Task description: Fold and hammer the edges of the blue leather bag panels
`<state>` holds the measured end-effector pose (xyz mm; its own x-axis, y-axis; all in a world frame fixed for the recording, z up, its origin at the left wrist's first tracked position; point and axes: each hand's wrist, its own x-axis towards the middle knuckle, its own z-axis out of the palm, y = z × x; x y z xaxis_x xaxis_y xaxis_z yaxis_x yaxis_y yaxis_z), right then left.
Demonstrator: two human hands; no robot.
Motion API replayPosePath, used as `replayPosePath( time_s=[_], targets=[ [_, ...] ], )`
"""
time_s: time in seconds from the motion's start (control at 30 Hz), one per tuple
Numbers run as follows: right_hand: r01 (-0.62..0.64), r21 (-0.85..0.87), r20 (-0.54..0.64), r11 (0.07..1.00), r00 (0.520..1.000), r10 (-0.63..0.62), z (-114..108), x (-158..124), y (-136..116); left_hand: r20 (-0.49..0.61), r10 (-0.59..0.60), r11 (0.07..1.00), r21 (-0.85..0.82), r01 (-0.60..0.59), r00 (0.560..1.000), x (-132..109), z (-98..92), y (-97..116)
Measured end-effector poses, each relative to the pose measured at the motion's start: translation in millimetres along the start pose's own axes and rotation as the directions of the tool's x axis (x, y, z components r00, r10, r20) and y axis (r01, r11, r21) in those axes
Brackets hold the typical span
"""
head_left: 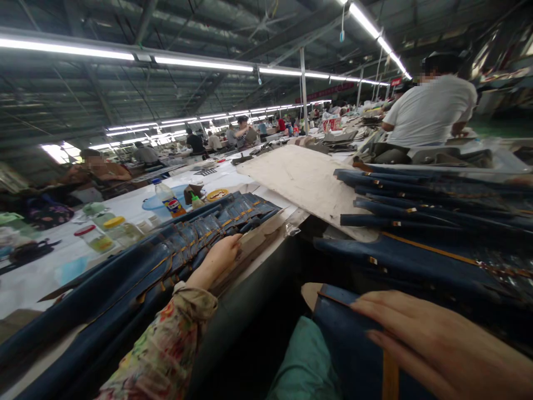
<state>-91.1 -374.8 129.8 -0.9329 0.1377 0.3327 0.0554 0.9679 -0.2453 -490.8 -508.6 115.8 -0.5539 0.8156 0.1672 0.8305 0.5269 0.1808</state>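
My left hand (216, 261), below a floral sleeve, is closed at the table's edge against a stack of dark blue leather-like pieces (166, 266) with orange-tan strips. Its fingertips are hidden, so what they hold, if anything, does not show. My right hand (425, 328) lies with fingers stretched out over a dark blue piece (341, 328) near my lap. A tan strip (390, 372) runs down this piece, and a beige tip shows at its far end. To the right, a second stack of blue pieces (416, 205) lies spread in overlapping layers.
A beige board (300, 178) spans the middle. On the white table at left stand a soda bottle (169, 197), a blue basin (152, 204) and lidded jars (119, 228). A person in a white shirt (433, 111) sits at right; other people are farther back.
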Motion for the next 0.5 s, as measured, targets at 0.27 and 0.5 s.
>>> replayPosePath(
  time_s=[0.27, 0.5],
  targets=[
    [0.29, -0.053, 0.343, 0.955, 0.904, -0.256, 90, 201, -50, 0.005, -0.01, 0.99, -0.142, 0.01, 1.0, 4, -7.6, -6],
    [0.339, -0.021, 0.208, 0.941, 0.922, -0.327, 171, 286, -87, 0.038, -0.006, 0.976, -0.218, 0.014, 0.999, 6, -7.8, -12]
  ],
)
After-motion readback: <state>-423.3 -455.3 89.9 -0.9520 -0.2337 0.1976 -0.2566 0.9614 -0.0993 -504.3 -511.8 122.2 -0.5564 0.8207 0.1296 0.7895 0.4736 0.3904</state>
